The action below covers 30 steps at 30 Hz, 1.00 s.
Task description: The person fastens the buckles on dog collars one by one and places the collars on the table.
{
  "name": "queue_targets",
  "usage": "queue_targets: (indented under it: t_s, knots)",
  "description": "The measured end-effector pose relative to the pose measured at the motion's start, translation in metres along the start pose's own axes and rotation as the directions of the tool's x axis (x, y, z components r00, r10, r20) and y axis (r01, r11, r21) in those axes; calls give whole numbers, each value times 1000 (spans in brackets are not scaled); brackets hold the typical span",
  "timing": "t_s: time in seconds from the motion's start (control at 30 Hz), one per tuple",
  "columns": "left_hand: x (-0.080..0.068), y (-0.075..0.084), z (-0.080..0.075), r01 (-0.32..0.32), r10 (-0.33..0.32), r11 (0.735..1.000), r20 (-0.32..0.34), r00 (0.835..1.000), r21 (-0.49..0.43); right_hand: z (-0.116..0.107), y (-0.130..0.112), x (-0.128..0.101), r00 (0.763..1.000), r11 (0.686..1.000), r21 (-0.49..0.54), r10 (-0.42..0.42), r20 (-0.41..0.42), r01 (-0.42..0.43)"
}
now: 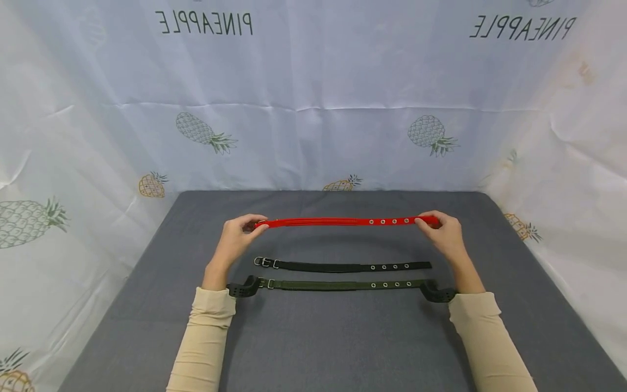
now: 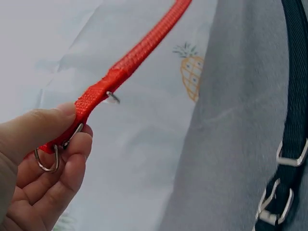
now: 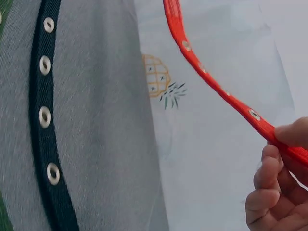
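A red collar (image 1: 323, 221) with metal eyelets is stretched nearly level above the table's far part. Its buckle end is pinched by my left hand (image 1: 235, 238), thumb on top; in the left wrist view the metal D-ring and buckle show by the fingers (image 2: 77, 166). The plain end past the eyelets is pinched between thumb and fingers of my right hand (image 1: 447, 235). Below it on the table lies a black collar (image 1: 318, 267), buckle to the left. Nearer still is a green collar (image 1: 318, 285), its two ends overlapped by the wrist mounts.
A dark grey cloth covers the table (image 1: 333, 343). White curtains (image 1: 303, 147) printed with pineapples hang at the back and both sides. Black camera mounts (image 1: 243, 287) sit at both wrists.
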<state>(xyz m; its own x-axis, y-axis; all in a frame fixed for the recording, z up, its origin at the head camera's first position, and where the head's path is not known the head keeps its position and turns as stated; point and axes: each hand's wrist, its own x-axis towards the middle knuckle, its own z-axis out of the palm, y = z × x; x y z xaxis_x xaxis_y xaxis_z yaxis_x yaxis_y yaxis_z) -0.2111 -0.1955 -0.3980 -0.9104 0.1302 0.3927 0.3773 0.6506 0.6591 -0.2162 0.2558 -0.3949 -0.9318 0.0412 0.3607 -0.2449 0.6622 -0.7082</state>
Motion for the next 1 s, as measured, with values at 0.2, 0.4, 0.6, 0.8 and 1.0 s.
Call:
queue_targets:
  t_s: [0.2,0.4,0.6,0.8,1.0]
  knots:
    - [2,10,6,-46,44,998,-59,997,-35,9,-11,-2,999,978,207,-18,-29,24]
    - [4,19,13,-72,64,994,-92,994,-81,20,-22,-4,994,895,434,-66,-86,97]
    - [6,25,18,-116,103,987,-120,988,-112,27,-27,-5,990,832,538,-94,-102,135]
    - [8,29,22,-142,119,971,-129,984,-192,34,-31,-5,988,821,550,-128,-87,155]
    - [9,33,26,-148,124,949,-99,987,-280,40,-35,-7,987,795,585,-149,-64,158]
